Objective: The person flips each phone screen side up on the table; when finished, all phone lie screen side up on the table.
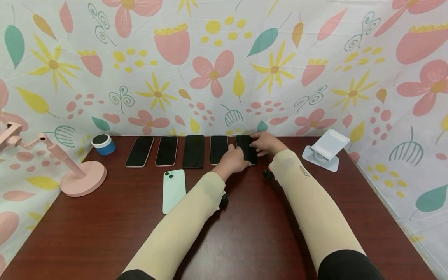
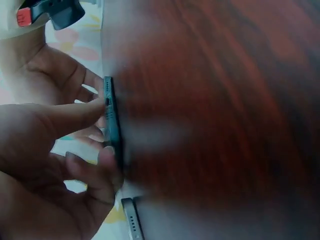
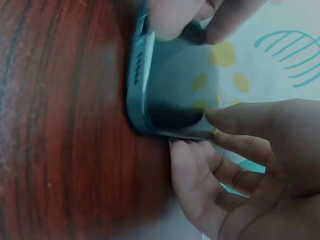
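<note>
A dark smartphone [image 1: 245, 144] lies screen up at the right end of a row of phones against the back wall. My left hand [image 1: 233, 159] grips it at its near left corner; in the left wrist view the thumb lies against the end with the port and another finger touches the long side. On the right edge my right hand [image 1: 266, 144] pinches the phone, its thumb over the screen and other fingers along the side, as the right wrist view shows. The phone's underside is hidden.
Several more phones lie screen up to the left, the closest being a black one [image 1: 216, 147]. A pale green phone [image 1: 174, 190] lies camera side up nearer me. A white stand [image 1: 325, 149] is at right; a blue-and-white jar [image 1: 104, 144] and pink stand [image 1: 83, 179] are at left.
</note>
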Tool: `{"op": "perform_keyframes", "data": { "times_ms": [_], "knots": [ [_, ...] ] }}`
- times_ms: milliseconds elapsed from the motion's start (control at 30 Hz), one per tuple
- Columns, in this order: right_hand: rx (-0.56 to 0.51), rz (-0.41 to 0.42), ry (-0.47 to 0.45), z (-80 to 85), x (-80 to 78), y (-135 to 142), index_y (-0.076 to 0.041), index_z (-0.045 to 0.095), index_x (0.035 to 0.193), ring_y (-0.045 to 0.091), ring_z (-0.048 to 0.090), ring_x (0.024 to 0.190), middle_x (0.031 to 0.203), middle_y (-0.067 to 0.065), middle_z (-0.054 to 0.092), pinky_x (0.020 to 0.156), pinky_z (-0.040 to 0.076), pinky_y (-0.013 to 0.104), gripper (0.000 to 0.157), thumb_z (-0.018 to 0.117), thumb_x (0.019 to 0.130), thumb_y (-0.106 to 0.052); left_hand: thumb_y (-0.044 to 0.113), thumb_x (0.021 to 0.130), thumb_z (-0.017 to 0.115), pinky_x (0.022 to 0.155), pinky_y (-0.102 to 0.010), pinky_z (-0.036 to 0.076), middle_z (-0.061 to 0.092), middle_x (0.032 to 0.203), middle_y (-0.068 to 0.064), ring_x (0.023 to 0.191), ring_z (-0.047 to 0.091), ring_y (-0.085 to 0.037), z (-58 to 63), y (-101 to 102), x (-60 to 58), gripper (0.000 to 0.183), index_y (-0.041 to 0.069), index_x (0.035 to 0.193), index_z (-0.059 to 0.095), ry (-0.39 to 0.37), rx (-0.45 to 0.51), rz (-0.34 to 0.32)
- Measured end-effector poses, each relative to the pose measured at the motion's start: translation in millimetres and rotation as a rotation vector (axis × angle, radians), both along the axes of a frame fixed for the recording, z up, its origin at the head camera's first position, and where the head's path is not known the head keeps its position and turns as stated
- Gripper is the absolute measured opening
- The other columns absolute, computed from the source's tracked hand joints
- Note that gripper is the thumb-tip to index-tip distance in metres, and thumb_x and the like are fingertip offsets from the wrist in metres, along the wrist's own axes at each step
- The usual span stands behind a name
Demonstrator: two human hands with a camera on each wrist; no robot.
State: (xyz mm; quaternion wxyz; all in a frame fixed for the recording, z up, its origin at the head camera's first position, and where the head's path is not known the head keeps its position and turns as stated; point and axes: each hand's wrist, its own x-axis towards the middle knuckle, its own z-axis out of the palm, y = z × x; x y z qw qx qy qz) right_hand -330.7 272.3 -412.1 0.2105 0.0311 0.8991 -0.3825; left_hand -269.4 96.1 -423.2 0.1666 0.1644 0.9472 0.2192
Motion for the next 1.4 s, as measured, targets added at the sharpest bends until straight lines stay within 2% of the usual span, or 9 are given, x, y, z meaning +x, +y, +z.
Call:
{"op": "perform_keyframes", "data": {
  "times_ms": [133, 400, 733, 900, 1033, 1133, 1167, 1300, 1400],
  "knots": [
    [0.049, 0.023, 0.046, -2.4, 0.7, -1.8, -0.006, 0.032, 0.168, 0.028, 0.064, 0.104, 0.151, 0.028, 0.055, 0.088, 0.066, 0.039, 0.065, 0.056, 0.110, -0.017, 0.042, 0.108, 0.063, 0.095, -0.040, 0.059, 0.025, 0.166, -0.030, 0.105, 0.072, -0.035, 0.4, 0.3, 0.8, 0.083, -0.006, 0.166, 0.028, -0.022, -0.021, -0.005],
    [0.132, 0.058, 0.105, -1.5, 4.4, -4.7, -0.003, 0.034, 0.167, 0.019, 0.063, 0.077, 0.133, 0.028, 0.064, 0.078, 0.067, 0.036, 0.063, 0.056, 0.110, -0.018, 0.038, 0.109, 0.063, 0.098, -0.041, 0.058, 0.022, 0.168, -0.029, 0.110, 0.070, -0.037, 1.2, -1.3, 0.0, 0.082, -0.005, 0.167, 0.025, -0.046, 0.005, -0.003],
    [0.132, 0.061, 0.093, 0.2, 4.9, -5.6, -0.003, 0.032, 0.168, 0.020, 0.064, 0.080, 0.140, 0.030, 0.061, 0.076, 0.067, 0.036, 0.061, 0.052, 0.112, -0.016, 0.035, 0.109, 0.062, 0.107, -0.044, 0.057, 0.020, 0.171, -0.029, 0.126, 0.067, -0.039, 6.1, -3.3, 1.6, 0.082, -0.004, 0.169, 0.022, -0.037, 0.000, 0.001],
    [0.138, 0.055, 0.093, 2.7, 5.8, -5.4, -0.004, 0.032, 0.168, 0.020, 0.064, 0.075, 0.125, 0.027, 0.063, 0.078, 0.067, 0.038, 0.058, 0.046, 0.113, -0.018, 0.034, 0.111, 0.058, 0.114, -0.045, 0.053, 0.033, 0.170, -0.026, 0.143, 0.057, -0.038, 10.6, -9.0, 1.1, 0.071, 0.001, 0.167, 0.031, -0.010, -0.010, -0.053],
    [0.156, 0.047, 0.104, 7.0, 6.1, -8.6, -0.004, 0.033, 0.168, 0.023, 0.065, 0.077, 0.119, 0.026, 0.061, 0.079, 0.067, 0.039, 0.058, 0.045, 0.114, -0.020, 0.030, 0.112, 0.053, 0.106, -0.044, 0.055, 0.043, 0.164, -0.024, 0.118, 0.072, -0.032, 16.6, -18.0, -0.9, 0.062, 0.005, 0.166, 0.036, -0.029, 0.054, -0.070],
    [0.181, 0.052, 0.137, 11.1, 5.9, -12.4, -0.003, 0.034, 0.167, 0.029, 0.068, 0.091, 0.142, 0.028, 0.060, 0.080, 0.066, 0.039, 0.058, 0.046, 0.113, -0.021, 0.026, 0.112, 0.051, 0.101, -0.043, 0.056, 0.043, 0.162, -0.027, 0.086, 0.077, -0.027, 21.3, -25.7, -1.9, 0.060, 0.006, 0.166, 0.037, -0.046, 0.131, -0.071],
    [0.193, 0.056, 0.151, 13.0, 6.1, -13.7, -0.002, 0.035, 0.166, 0.031, 0.069, 0.096, 0.151, 0.029, 0.057, 0.081, 0.066, 0.039, 0.058, 0.046, 0.113, -0.021, 0.026, 0.112, 0.051, 0.101, -0.043, 0.056, 0.042, 0.162, -0.028, 0.082, 0.077, -0.025, 22.7, -28.3, -2.1, 0.059, 0.005, 0.166, 0.037, -0.043, 0.148, -0.074],
    [0.233, 0.063, 0.215, 19.4, 7.0, -21.0, 0.000, 0.043, 0.162, 0.038, 0.070, 0.110, 0.163, 0.026, 0.049, 0.079, 0.066, 0.039, 0.055, 0.046, 0.111, -0.021, 0.026, 0.112, 0.051, 0.102, -0.043, 0.056, 0.036, 0.166, -0.027, 0.084, 0.077, -0.023, 26.3, -39.7, -2.6, 0.059, 0.005, 0.166, 0.037, -0.042, 0.202, -0.062],
    [0.231, 0.077, 0.245, 23.0, 8.9, -28.1, 0.001, 0.047, 0.159, 0.040, 0.073, 0.108, 0.160, 0.028, 0.051, 0.078, 0.066, 0.039, 0.053, 0.047, 0.111, -0.021, 0.028, 0.112, 0.051, 0.105, -0.044, 0.054, 0.036, 0.167, -0.025, 0.104, 0.076, -0.027, 28.1, -49.7, -3.5, 0.059, 0.006, 0.165, 0.038, -0.031, 0.221, -0.041]
  ]
}}
